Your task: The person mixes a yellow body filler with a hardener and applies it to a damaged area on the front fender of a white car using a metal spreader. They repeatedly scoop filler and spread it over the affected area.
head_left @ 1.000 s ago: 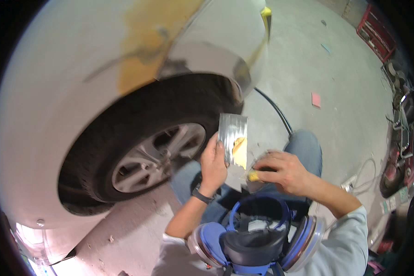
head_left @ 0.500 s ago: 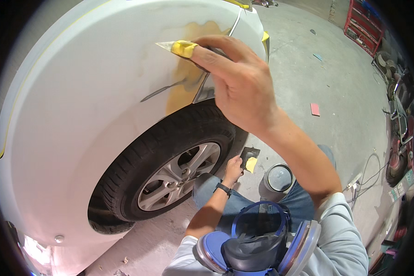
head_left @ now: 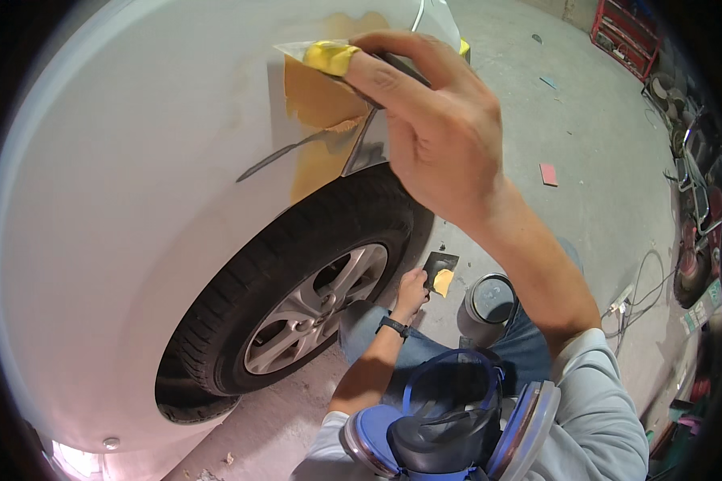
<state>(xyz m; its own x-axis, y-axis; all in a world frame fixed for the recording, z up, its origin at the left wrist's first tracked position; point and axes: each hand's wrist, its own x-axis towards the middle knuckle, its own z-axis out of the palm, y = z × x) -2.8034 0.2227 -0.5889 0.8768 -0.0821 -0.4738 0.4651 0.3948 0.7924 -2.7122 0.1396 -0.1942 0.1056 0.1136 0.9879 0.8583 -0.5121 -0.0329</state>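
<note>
My right hand [head_left: 449, 120] is raised to the white car panel [head_left: 136, 152], gripping a putty spreader [head_left: 293, 50] by its dark body. A yellow lump of filler [head_left: 329, 58] sits on the spreader beside my thumb. Below its blade, a yellow-orange filler patch [head_left: 317, 94] covers the panel above the wheel arch, with a ragged ridge and a dark streak [head_left: 269, 160] running down to the left. Low beside the wheel [head_left: 313, 309], my left hand [head_left: 411, 295] holds a dark mixing plate [head_left: 440, 263] with a dollop of yellow filler [head_left: 443, 280].
An open can [head_left: 489, 303] stands on the floor between my legs. A respirator mask [head_left: 449, 433] hangs at my chest. Pink [head_left: 548, 175] and blue [head_left: 548, 82] pieces lie on the concrete. Cables [head_left: 638, 301] and assorted parts line the right side, with a red rack [head_left: 624, 36] behind.
My right hand and the spreader have moved slightly up. A fresh band of filler with a ragged lower ridge now shows below the blade. My left hand stays low with the plate.
</note>
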